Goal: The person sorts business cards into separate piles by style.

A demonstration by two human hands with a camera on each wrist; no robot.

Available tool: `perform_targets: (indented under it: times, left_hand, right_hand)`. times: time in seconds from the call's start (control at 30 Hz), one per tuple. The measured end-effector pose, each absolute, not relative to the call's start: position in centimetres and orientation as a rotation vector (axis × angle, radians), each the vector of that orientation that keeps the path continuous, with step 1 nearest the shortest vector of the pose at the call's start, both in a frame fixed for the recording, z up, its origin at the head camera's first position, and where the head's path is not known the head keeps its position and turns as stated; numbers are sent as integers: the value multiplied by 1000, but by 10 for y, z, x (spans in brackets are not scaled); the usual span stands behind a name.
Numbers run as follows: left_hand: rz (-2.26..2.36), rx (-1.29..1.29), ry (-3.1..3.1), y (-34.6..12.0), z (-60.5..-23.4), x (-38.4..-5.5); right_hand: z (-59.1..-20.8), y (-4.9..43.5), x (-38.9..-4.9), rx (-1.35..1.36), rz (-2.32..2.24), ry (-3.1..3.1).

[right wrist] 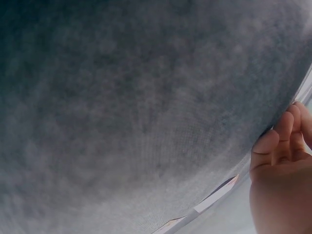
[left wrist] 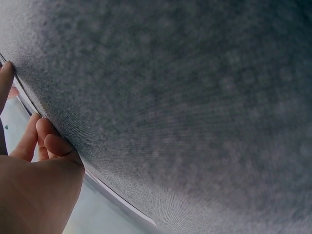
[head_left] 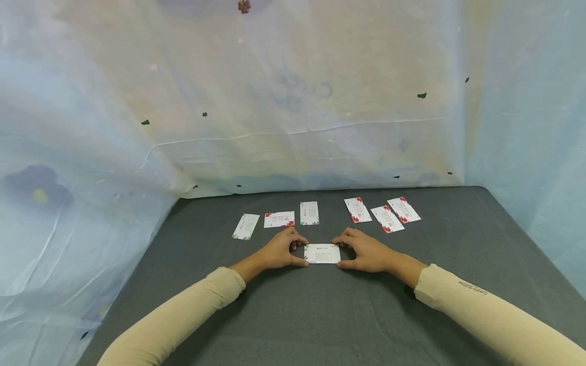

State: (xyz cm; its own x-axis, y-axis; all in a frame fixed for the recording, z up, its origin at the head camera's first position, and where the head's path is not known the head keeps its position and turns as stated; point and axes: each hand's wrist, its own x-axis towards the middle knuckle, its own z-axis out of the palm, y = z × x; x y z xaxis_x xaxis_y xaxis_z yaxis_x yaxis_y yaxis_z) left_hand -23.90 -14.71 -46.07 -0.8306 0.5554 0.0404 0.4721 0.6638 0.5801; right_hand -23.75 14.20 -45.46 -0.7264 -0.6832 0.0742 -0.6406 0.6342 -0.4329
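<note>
Card held at both ends on a grey table

A white card (head_left: 322,253) lies on the grey table (head_left: 311,315), just nearer the person than a loose row of other cards. The left hand (head_left: 279,250) has its thumb and forefinger parted only by the card's short side, gripping the left corners; the right hand (head_left: 370,252) grips the right corners likewise. Beyond, toward the left, are a tilted leafy card (head_left: 246,226), a sideways red-flowered card (head_left: 279,219) and an upright leafy card (head_left: 309,213). Three slanted red-flowered cards (head_left: 387,219) lie toward the right.
</note>
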Motion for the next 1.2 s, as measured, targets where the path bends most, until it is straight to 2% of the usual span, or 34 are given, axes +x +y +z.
perform_targets:
  times: [1.2]
  left_hand:
    - [911, 832, 2728, -148, -461, -238]
  right_hand:
    - [-455, 143, -238, -1105, -692, 2747]
